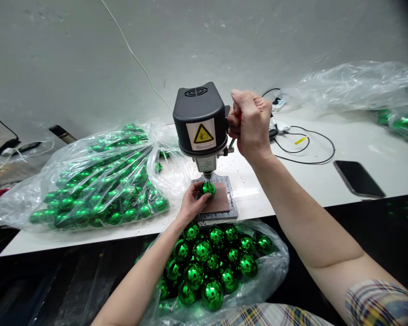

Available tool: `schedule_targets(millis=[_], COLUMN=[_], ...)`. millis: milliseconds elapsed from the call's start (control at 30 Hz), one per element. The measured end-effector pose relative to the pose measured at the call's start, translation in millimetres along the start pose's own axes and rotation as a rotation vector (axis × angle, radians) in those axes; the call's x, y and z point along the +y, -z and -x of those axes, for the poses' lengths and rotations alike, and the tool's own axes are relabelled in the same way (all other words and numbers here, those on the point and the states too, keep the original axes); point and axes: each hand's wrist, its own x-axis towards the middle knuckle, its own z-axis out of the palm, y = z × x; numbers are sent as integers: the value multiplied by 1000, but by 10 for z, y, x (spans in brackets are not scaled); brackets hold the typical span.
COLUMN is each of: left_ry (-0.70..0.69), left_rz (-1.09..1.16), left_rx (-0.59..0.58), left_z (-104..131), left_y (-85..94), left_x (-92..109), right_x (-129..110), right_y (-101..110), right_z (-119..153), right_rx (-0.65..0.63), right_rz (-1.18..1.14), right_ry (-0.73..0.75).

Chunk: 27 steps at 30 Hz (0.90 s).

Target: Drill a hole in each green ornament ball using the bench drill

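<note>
A small black bench drill press (200,120) with a yellow warning label stands on the white table. My left hand (193,200) grips a shiny green ball (208,189) under the drill's chuck, over a brown board (217,199) on the grey base plate (234,210). The bit appears to meet the top of the ball, though contact is too small to tell. Up at the machine's right side, my right hand (250,120) is closed around the feed lever, whose red grip shows slightly between the fingers.
An open plastic bag of green balls (204,250) lies before me, below the table edge. To the left is a large clear bag (102,181) full of them. A phone (358,179), black cables (318,158) and another plastic bag (360,86) lie to the right.
</note>
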Motion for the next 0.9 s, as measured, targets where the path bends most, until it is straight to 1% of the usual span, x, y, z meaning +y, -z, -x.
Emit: schedule_targets(millis=[100, 233, 367, 433, 500, 633, 767, 900], left_ry=[-16, -37, 26, 55, 64, 44, 22, 15], left_rz=[-30, -43, 49, 89, 101, 85, 64, 79], left_rx=[-4, -85, -137, -146, -139, -142, -148, -146], left_z=[30, 43, 17, 4, -8, -26, -33, -30], left_y=[-41, -78, -96, -92, -79, -46, -30, -31], left_x=[32, 58, 43, 32, 22, 6, -14, -30], right_x=[-21, -16, -5, -6, -3, 36, 103, 197], right_y=[0, 6, 24, 44, 71, 129, 177, 248], right_z=[8, 7, 43, 106, 201, 424, 570, 653], right_rx=[9, 4, -18, -39, -56, -45, -9, -35], right_rz=[-16, -11, -17, -36, -23, 79, 121, 73], right_ry=[-23, -20, 19, 67, 144, 295, 344, 406])
